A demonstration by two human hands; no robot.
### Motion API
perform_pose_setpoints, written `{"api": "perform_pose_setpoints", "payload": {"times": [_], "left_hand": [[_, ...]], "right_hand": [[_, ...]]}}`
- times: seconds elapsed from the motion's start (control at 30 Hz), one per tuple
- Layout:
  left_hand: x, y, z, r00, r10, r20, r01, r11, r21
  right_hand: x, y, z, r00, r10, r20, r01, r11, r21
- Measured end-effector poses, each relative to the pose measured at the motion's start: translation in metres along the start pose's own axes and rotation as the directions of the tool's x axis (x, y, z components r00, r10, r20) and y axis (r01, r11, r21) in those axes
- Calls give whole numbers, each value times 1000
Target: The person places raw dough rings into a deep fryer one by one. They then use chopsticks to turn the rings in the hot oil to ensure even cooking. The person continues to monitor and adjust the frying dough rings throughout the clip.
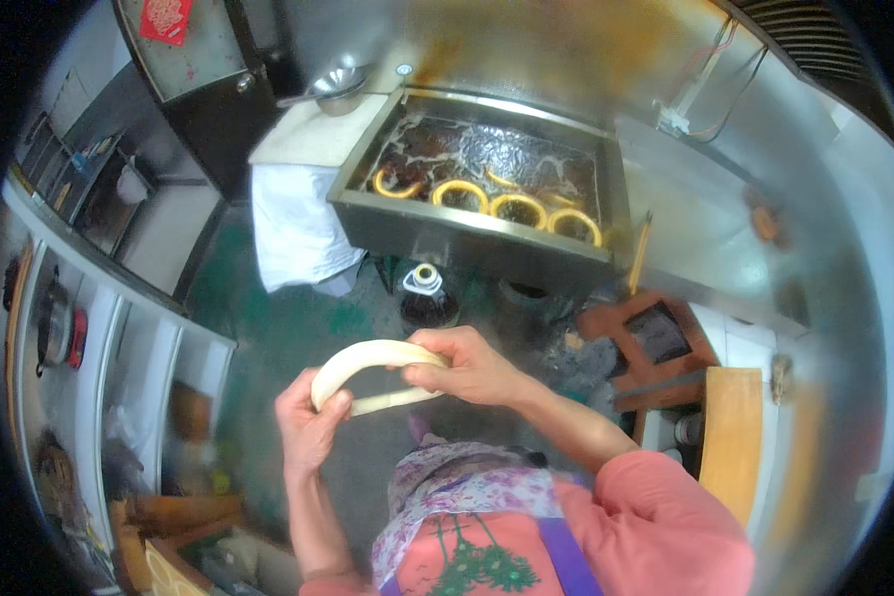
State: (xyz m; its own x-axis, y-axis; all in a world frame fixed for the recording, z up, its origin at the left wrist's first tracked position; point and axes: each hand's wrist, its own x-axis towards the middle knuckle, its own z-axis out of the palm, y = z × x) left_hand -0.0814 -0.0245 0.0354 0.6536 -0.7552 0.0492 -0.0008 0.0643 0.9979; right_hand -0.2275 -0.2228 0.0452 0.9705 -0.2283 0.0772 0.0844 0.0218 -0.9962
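A pale ring of raw dough [376, 356] is held up between my two hands, in front of my apron. My left hand [309, 417] grips its left side, thumb on the near face. At the opposite end my right hand [465, 365] pinches the ring between thumb and fingers. Beyond them stands a rectangular metal fryer [477, 257] filled with dark bubbling oil [484, 149]. Several golden dough rings [460, 195] float along its near side, some partly under the surface.
Under the fryer's front edge stands a large bottle with a white handle [423, 279]. A white cloth [294, 223] hangs from the side table at left, which carries metal bowls [339, 89]. Long wooden sticks [641, 253] lean right of the fryer. A wooden board [730, 439] is at right.
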Motion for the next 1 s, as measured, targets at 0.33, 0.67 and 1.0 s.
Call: {"api": "perform_pose_setpoints", "payload": {"times": [0.33, 0.67, 1.0], "left_hand": [[261, -16, 66, 922, -95, 375, 103, 995, -1], [568, -63, 210, 872, -110, 477, -64, 940, 335], [794, -191, 305, 878, -47, 477, -209, 858, 470]], "right_hand": [[104, 13, -150, 903, 142, -405, -108, 988, 107], [244, 56, -445, 848, 103, -520, -209, 967, -149], [358, 156, -667, 892, 33, -451, -263, 849, -458]]}}
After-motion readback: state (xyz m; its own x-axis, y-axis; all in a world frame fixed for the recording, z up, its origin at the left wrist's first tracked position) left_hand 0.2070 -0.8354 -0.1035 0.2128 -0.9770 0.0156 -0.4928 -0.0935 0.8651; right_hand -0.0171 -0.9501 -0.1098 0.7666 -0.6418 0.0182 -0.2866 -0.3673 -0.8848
